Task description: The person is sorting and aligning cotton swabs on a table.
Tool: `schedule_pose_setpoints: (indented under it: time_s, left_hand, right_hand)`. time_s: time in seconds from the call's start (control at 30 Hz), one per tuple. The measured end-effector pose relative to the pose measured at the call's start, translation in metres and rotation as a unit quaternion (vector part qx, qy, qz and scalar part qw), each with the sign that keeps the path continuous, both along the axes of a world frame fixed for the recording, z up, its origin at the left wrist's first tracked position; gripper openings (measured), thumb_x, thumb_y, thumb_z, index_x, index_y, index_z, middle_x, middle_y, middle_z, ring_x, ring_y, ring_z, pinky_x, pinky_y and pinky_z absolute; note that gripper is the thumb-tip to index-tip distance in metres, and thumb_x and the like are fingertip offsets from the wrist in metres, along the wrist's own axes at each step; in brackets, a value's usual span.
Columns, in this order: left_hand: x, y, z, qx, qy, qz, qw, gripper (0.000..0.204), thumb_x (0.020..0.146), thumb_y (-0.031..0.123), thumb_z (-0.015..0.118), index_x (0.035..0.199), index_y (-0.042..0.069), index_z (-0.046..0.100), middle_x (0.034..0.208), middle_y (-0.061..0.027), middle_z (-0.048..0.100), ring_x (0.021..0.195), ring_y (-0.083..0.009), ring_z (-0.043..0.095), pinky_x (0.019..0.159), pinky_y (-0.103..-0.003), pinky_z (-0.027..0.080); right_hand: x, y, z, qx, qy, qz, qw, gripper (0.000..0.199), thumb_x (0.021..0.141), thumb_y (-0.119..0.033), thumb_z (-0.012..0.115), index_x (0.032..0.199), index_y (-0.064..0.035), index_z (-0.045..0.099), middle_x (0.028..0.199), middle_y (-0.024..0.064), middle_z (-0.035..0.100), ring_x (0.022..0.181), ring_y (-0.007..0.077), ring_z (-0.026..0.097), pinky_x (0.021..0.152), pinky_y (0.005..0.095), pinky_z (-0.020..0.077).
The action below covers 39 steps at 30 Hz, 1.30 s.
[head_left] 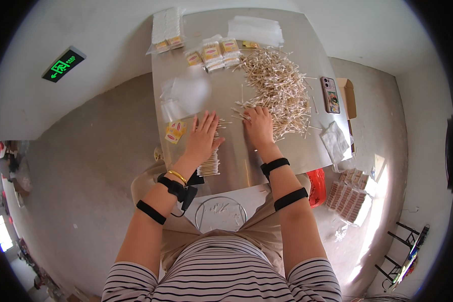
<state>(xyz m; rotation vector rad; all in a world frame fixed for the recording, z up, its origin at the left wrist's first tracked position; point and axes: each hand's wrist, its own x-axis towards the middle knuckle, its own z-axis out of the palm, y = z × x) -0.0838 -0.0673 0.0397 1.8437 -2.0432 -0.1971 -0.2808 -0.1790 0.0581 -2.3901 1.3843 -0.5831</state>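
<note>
Cotton swabs (282, 83) lie heaped on the bench (236, 156), the heap's near left edge at the right hand (259, 123), whose fingers curl down; whether they grip any, I cannot tell. The left hand (201, 137), fingers spread open, lies over a swab row (210, 166). Yellow cards (174, 132) lie to its left.

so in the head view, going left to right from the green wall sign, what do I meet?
Green wall sign → yellow cards → left hand → right hand → phone → cardboard box, partly hidden past the table edge.
</note>
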Motion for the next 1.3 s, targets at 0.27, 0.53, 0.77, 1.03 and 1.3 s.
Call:
schedule_pose_setpoints:
  time_s: [0.27, 0.53, 0.77, 1.03, 1.3]
  left_hand:
    - [-0.003, 0.015, -0.010, 0.051, -0.096, -0.011, 0.994, 0.078, 0.099, 0.054, 0.043, 0.156, 0.003, 0.026, 0.163, -0.0125, 0.026, 0.152, -0.0284, 0.021, 0.123, -0.053, 0.009]
    - [0.001, 0.003, -0.003, 0.009, -0.044, -0.013, 0.999, 0.077, 0.100, 0.052, 0.043, 0.154, -0.001, 0.027, 0.161, -0.0162, 0.028, 0.151, -0.0303, 0.023, 0.123, -0.054, 0.012]
    - [0.004, -0.012, -0.007, 0.017, -0.089, -0.003, 0.996, 0.078, 0.099, 0.052, 0.044, 0.154, -0.001, 0.029, 0.160, -0.0148, 0.031, 0.150, -0.0290, 0.026, 0.123, -0.054, 0.012]
    - [0.000, -0.021, -0.002, 0.026, -0.090, 0.024, 0.995, 0.074, 0.099, 0.050, 0.047, 0.153, 0.001, 0.032, 0.158, -0.0118, 0.036, 0.148, -0.0263, 0.029, 0.124, -0.053, 0.010]
    - [0.004, -0.008, 0.000, 0.020, -0.094, 0.014, 0.995, 0.073, 0.098, 0.049, 0.049, 0.153, 0.003, 0.034, 0.158, -0.0105, 0.036, 0.149, -0.0253, 0.028, 0.124, -0.054, 0.009]
  right_hand:
    - [0.021, -0.004, -0.015, -0.001, -0.065, 0.033, 0.997, 0.011, 0.078, -0.009, 0.073, 0.088, -0.0088, 0.068, 0.095, 0.0071, 0.062, 0.098, 0.0302, 0.057, 0.088, 0.0418, 0.0483]
    - [0.058, -0.002, -0.017, 0.011, -0.070, 0.127, 0.989, 0.011, 0.080, -0.007, 0.070, 0.091, -0.0089, 0.070, 0.094, 0.0071, 0.063, 0.098, 0.0302, 0.057, 0.088, 0.0418, 0.0491]
    - [0.034, -0.015, -0.013, 0.001, -0.078, 0.070, 0.994, 0.012, 0.081, -0.006, 0.069, 0.093, -0.0082, 0.069, 0.096, 0.0082, 0.064, 0.096, 0.0311, 0.057, 0.086, 0.0423, 0.0490]
    - [0.024, -0.017, -0.011, 0.001, -0.069, 0.072, 0.995, 0.013, 0.080, -0.007, 0.070, 0.093, -0.0089, 0.068, 0.097, 0.0081, 0.060, 0.098, 0.0314, 0.057, 0.085, 0.0435, 0.0491]
    - [0.028, -0.008, -0.010, 0.000, -0.033, 0.094, 0.995, 0.009, 0.077, -0.013, 0.072, 0.084, -0.0101, 0.067, 0.095, 0.0090, 0.058, 0.099, 0.0306, 0.057, 0.086, 0.0439, 0.0485]
